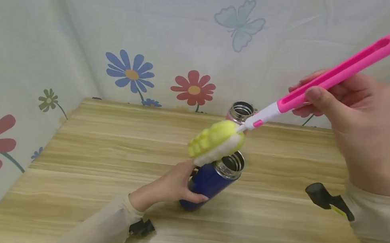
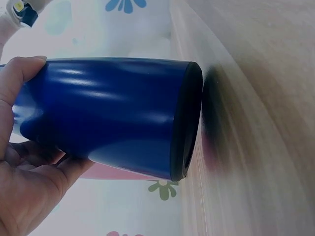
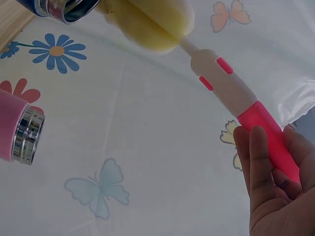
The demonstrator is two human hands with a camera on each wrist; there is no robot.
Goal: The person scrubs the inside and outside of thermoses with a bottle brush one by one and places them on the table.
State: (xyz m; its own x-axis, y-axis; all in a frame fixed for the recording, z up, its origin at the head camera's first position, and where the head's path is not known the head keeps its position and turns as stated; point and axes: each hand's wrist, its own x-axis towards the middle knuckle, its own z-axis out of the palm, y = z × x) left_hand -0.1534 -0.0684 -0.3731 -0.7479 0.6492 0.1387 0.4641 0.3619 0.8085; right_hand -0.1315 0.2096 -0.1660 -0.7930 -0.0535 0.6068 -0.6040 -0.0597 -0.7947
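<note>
My right hand (image 1: 358,112) pinches the pink handle of a bottle brush (image 1: 345,70) between thumb and fingers. The brush slants down to the left, and its yellow and white sponge head (image 1: 216,140) overlaps the shoulder of a blue bottle (image 1: 210,181) in the head view. That bottle has no lid on its steel rim and leans to the right. Around its body curls my left hand (image 1: 173,181), thumb at the front. In the left wrist view the bottle's dark base (image 2: 187,120) is close to the table.
Behind the blue bottle stands a pink bottle (image 3: 15,128) with an open steel neck, partly hidden by the brush in the head view. Both stand on a wood-grain table (image 1: 104,155). A pale cloth backdrop (image 1: 173,23) with flowers and butterflies rises behind and at the left.
</note>
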